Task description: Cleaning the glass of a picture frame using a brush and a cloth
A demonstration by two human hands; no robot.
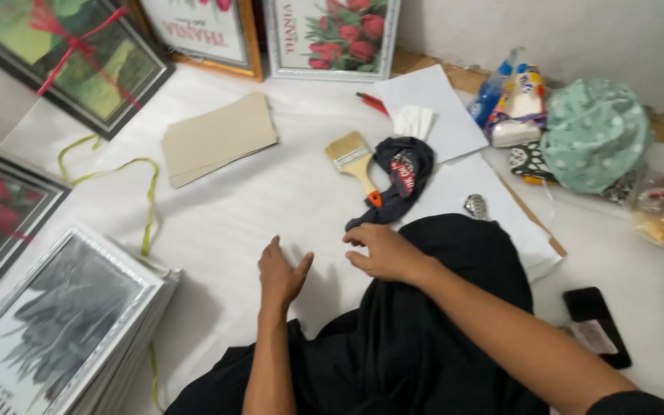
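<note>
The white sheet (270, 200) is lying flat under both hands. The left hand (282, 273) is resting on it, released and flat; the right hand (382, 252) is pressing beside it, loosely curled, grasping nothing. A paintbrush (353, 161) and dark cloth (401, 177) are lying just beyond the right hand.

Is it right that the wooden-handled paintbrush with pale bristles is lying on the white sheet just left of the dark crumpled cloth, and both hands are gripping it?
Not quite. The wooden-handled paintbrush does lie left of the dark crumpled cloth, but neither hand grips it. The head view shows the left hand and right hand empty, resting on the white sheet nearer the person.
</note>
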